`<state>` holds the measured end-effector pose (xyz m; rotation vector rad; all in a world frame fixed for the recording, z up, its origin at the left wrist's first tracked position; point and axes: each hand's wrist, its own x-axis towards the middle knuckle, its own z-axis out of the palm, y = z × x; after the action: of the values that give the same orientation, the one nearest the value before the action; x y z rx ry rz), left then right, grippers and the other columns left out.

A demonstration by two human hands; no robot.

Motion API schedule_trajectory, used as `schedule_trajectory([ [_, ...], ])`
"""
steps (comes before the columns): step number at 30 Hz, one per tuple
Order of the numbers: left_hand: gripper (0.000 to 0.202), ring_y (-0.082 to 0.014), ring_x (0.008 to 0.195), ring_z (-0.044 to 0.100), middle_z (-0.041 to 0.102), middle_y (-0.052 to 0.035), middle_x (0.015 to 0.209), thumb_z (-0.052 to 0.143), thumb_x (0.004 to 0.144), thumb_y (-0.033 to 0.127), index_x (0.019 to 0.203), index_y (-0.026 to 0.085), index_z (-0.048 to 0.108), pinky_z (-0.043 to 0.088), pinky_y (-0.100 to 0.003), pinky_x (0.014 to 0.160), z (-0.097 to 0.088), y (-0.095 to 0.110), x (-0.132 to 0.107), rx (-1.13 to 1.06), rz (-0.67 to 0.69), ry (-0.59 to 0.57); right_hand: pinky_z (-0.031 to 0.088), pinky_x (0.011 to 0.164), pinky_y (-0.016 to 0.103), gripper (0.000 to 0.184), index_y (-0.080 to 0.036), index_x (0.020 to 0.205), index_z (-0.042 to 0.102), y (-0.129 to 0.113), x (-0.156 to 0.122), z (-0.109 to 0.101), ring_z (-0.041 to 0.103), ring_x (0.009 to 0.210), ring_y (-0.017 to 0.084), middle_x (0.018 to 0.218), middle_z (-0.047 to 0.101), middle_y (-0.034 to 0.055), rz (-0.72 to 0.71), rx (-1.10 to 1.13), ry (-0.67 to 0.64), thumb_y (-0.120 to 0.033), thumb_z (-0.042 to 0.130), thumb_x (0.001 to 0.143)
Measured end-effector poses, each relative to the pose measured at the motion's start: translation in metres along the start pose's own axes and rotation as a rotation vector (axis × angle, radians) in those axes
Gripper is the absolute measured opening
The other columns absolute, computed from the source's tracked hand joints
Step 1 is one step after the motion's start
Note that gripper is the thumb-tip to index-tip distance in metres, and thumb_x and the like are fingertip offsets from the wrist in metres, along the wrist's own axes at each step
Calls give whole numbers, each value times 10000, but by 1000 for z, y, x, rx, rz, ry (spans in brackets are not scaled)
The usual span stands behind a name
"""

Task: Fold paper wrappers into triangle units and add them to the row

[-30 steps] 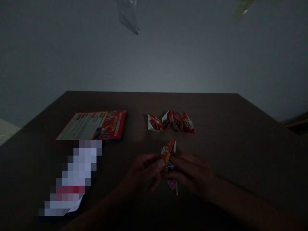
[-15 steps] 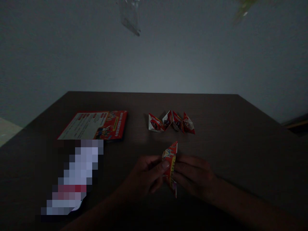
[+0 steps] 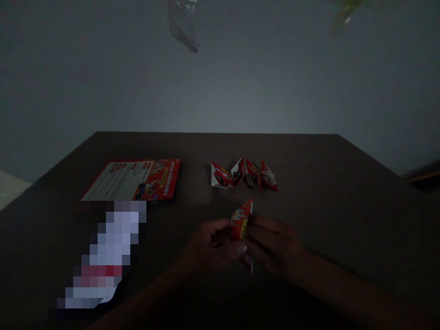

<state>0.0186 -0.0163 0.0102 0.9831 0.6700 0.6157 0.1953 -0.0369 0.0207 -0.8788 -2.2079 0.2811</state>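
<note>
Both my hands meet over the near middle of a dark wooden table (image 3: 343,192). My left hand (image 3: 209,250) and my right hand (image 3: 275,247) pinch a folded piece of red printed paper (image 3: 241,220) between them, its point sticking up toward the far side. A pale corner of the same paper shows below my fingers. Just beyond it lies a row of small folded red-and-white paper pieces (image 3: 244,175), apart from my hands.
A red and white printed leaflet (image 3: 134,179) lies flat at the left of the table. Nearer me on the left is a blurred-out patch (image 3: 106,252). A grey wall rises behind the table, with a clear plastic bag (image 3: 182,23) hanging high up.
My left thumb has slid down and across the folded paper, pressing it. The paper's upper point has shifted slightly and less of its lower part shows. The other pieces have not moved.
</note>
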Motion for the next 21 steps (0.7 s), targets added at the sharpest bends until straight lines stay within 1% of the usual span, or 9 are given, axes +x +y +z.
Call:
schedule_trajectory([
  [2,359,-71,486,504,635,-13,651,774,643,326,891,128,605,356,-161,423,-1,0,1,32,23,34,548,589,245,124,-129,972,607,2,0,1,637,710,162,836,654,95,-17,-25,35,-153,523,884],
  [3,340,-78,503,518,639,-16,659,769,650,306,889,129,604,368,-161,430,-1,0,1,47,41,53,553,607,246,152,-133,1017,596,2,0,1,643,732,163,857,661,95,-33,-36,64,-150,534,879],
  [5,297,-77,495,507,621,-4,637,743,681,299,887,132,608,378,-164,426,-3,-1,2,66,78,88,558,649,245,235,-144,1101,565,2,-1,0,650,771,158,903,670,92,-46,-42,107,-144,561,866],
  [7,299,-69,463,467,585,13,610,729,688,324,888,133,615,379,-171,412,-4,-1,2,36,104,126,554,662,246,285,-146,1133,553,1,-1,-3,647,777,153,916,673,90,-20,-25,119,-136,587,850],
  [10,298,-49,424,389,525,38,579,724,677,338,869,138,615,367,-178,399,-5,-1,1,-92,123,178,528,596,242,233,-122,1057,586,-2,-1,-7,627,706,145,842,668,90,35,10,141,-112,603,825],
  [13,242,-38,397,297,418,79,503,695,702,318,845,146,604,356,-187,404,-7,0,2,-209,123,193,496,541,245,127,-118,937,605,-4,1,-10,604,628,141,744,653,75,26,26,142,-131,612,810],
  [15,211,-44,391,257,339,100,464,663,731,327,824,153,589,354,-200,414,-9,2,3,-264,130,197,483,523,247,108,-124,900,603,-4,2,-10,596,597,138,710,646,63,15,34,118,-170,623,805],
  [18,215,-60,387,265,306,103,448,626,756,366,787,165,556,352,-220,429,-11,4,5,-299,142,216,491,535,252,160,-133,908,597,-2,2,-8,607,601,139,715,658,56,2,35,103,-219,656,787],
  [21,226,-73,392,284,315,94,454,592,780,387,763,171,529,353,-237,442,-12,5,5,-300,156,207,517,582,248,184,-146,946,597,0,1,-4,639,657,140,760,685,55,-16,30,118,-208,664,786],
])
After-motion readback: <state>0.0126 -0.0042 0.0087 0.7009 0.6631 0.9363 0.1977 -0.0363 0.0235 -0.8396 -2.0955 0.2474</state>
